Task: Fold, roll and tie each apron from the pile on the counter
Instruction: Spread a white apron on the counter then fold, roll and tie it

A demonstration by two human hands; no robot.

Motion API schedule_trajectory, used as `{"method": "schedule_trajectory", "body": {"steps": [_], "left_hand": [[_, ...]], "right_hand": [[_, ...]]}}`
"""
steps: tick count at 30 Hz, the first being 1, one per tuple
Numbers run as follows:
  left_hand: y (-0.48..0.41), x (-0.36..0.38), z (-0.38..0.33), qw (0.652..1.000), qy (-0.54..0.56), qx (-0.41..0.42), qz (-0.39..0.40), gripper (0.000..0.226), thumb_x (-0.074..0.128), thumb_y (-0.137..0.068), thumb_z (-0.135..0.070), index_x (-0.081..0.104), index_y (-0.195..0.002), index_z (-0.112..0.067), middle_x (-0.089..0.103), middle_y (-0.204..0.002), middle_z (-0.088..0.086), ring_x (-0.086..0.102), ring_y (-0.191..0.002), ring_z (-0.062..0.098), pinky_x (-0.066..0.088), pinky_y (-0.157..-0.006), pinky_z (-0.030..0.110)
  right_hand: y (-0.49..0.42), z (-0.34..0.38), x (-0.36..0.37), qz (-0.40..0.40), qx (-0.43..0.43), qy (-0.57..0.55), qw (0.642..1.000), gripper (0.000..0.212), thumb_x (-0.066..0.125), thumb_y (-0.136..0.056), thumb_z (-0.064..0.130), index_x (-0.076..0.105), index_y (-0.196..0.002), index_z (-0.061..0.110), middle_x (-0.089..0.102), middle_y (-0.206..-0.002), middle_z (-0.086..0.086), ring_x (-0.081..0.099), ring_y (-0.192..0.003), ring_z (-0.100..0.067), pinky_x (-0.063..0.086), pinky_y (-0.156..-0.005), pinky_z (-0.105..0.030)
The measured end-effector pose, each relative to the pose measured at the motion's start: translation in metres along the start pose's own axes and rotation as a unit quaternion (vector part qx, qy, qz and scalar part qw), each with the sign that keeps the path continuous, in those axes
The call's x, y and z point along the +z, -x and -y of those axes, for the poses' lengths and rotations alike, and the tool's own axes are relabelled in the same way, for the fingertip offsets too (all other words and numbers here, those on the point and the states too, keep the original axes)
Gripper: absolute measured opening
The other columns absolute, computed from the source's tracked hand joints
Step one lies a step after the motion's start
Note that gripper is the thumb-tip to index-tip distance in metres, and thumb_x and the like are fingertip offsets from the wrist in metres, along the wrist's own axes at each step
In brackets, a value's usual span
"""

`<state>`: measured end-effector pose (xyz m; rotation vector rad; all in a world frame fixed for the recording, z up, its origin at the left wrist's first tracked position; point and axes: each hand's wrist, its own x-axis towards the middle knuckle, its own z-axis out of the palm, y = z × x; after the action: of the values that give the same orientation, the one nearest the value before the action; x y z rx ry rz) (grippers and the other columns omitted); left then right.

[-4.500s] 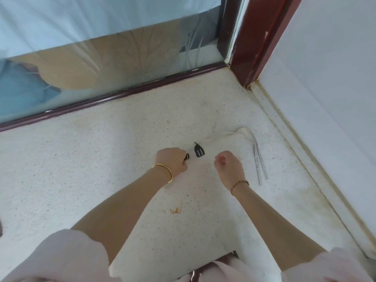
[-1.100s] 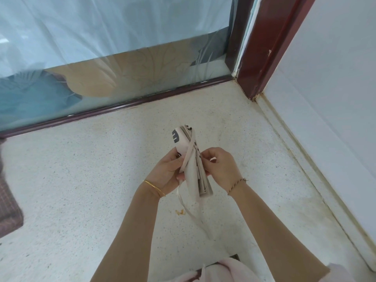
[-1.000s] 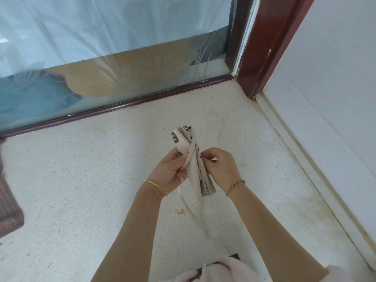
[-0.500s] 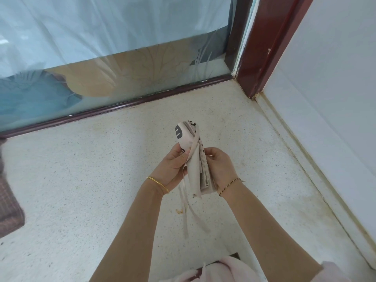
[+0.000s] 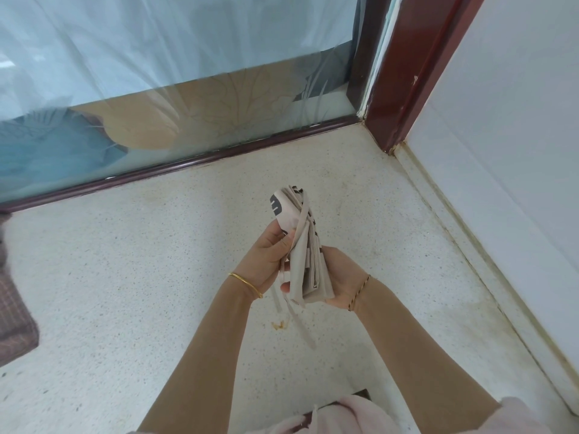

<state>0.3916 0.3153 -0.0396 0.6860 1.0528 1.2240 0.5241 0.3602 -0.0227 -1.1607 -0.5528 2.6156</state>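
Observation:
A cream apron (image 5: 308,261) with dark printed marks is rolled into a narrow bundle and held upright above the speckled counter (image 5: 141,277). My left hand (image 5: 269,258) grips its left side, thumb pressing a strap against the roll. My right hand (image 5: 340,275) cups the lower right end from behind. One strap runs lengthwise over the top of the bundle. Two loose strap ends (image 5: 300,321) dangle below my hands.
A folded checked cloth (image 5: 14,314) lies at the left edge of the counter. A glass panel with a dark red frame (image 5: 188,161) closes the back, a white wall (image 5: 501,151) the right. A small orange stain (image 5: 279,324) marks the counter.
The bundle was lifted off the counter and stood upright. In the last second my right hand slid down to its lower end, and the straps swung in closer below it.

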Motion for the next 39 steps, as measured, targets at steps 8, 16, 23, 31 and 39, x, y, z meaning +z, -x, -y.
{"method": "schedule_trajectory", "body": {"steps": [8, 16, 23, 31, 39], "left_hand": [[-0.005, 0.002, -0.003, 0.999, -0.043, -0.001, -0.005, 0.028, 0.054, -0.087, -0.024, 0.063, -0.113, -0.025, 0.064, -0.102, 0.003, 0.056, -0.095, 0.026, 0.043, -0.09, 0.048], [-0.007, -0.005, 0.005, 0.994, -0.08, -0.03, -0.062, 0.014, 0.06, -0.09, -0.017, 0.066, -0.101, -0.019, 0.064, -0.075, -0.011, 0.044, -0.059, 0.005, 0.033, -0.063, 0.023], [-0.015, 0.001, 0.0, 0.986, -0.12, -0.026, -0.113, 0.016, 0.051, -0.096, -0.015, 0.064, -0.105, -0.017, 0.059, -0.068, -0.015, 0.04, -0.05, -0.001, 0.029, -0.057, 0.022], [-0.013, 0.01, 0.005, 0.933, -0.234, -0.064, -0.265, 0.035, 0.063, -0.088, -0.02, 0.044, -0.117, -0.011, 0.056, -0.078, 0.0, 0.049, -0.066, 0.011, 0.042, -0.063, 0.024], [-0.003, 0.025, -0.005, 0.758, -0.645, -0.033, -0.093, 0.023, 0.044, -0.097, -0.02, 0.064, -0.106, -0.014, 0.06, -0.101, 0.005, 0.058, -0.094, 0.023, 0.048, -0.081, 0.034]], "right_hand": [[-0.004, -0.007, -0.014, 0.031, 0.047, 0.11, 0.992, 0.053, 0.029, -0.093, 0.044, 0.069, -0.083, 0.011, 0.066, -0.09, -0.016, 0.067, -0.071, -0.039, 0.056, -0.057, -0.037], [-0.01, 0.009, -0.013, -0.254, -0.167, 0.529, 0.792, 0.024, 0.045, -0.096, 0.019, 0.056, -0.078, 0.007, 0.056, -0.071, -0.006, 0.049, -0.065, -0.019, 0.047, -0.063, -0.033], [-0.006, 0.0, -0.002, -0.284, -0.297, 0.401, 0.819, 0.043, 0.035, -0.098, 0.045, 0.041, -0.071, 0.012, 0.045, -0.068, -0.004, 0.044, -0.061, -0.017, 0.041, -0.059, -0.031], [-0.008, -0.001, -0.005, -0.262, -0.284, 0.348, 0.854, 0.038, 0.058, -0.076, 0.048, 0.037, -0.073, 0.017, 0.049, -0.08, -0.01, 0.061, -0.076, -0.038, 0.056, -0.065, -0.052], [-0.015, 0.004, -0.021, -0.323, -0.29, 0.387, 0.814, 0.035, 0.057, -0.09, 0.024, 0.031, -0.067, 0.016, 0.034, -0.063, 0.003, 0.031, -0.054, -0.009, 0.03, -0.045, -0.014]]}}
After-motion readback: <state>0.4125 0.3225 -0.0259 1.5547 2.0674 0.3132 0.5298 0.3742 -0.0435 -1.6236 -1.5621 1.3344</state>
